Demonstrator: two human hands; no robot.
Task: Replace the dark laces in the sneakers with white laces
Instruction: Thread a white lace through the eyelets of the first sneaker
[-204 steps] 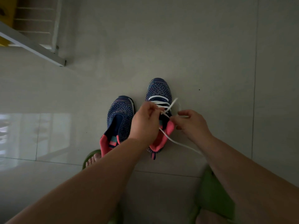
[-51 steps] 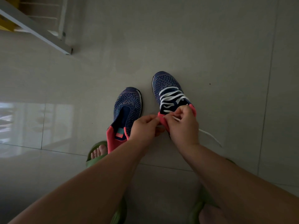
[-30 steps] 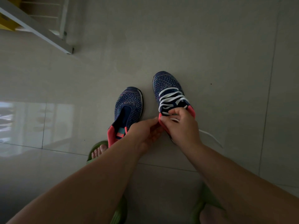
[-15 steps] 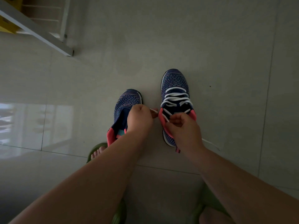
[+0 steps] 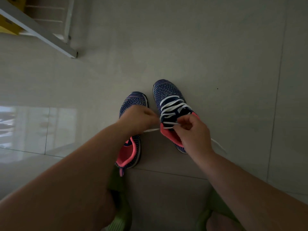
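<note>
Pinched in the curled fingers of the right hand [image 5: 194,132] is one run of the white lace [image 5: 173,105], held at the collar of the right-hand sneaker [image 5: 168,92]. Left hand [image 5: 138,120], likewise closed, appears to grip the opposite lace end, though motion blur hides the fingertips; a strand runs from it to the shoe's pink collar. A further loose tail trails on the floor [image 5: 216,47] behind the right wrist. White crossings fill the eyelet rows from toe to collar, so this shoe appears almost fully laced. Long axis of the shoe: toe away from the person, heel toward them; the two ends leave the top eyelets sideways, one toward each hand. Right hand lies nearer the collar, directly over it. Beside it, partly under the left forearm, the left-hand sneaker [image 5: 133,100] shows no lace. Green slippers [image 5: 120,185] appear at the lower edge.
</note>
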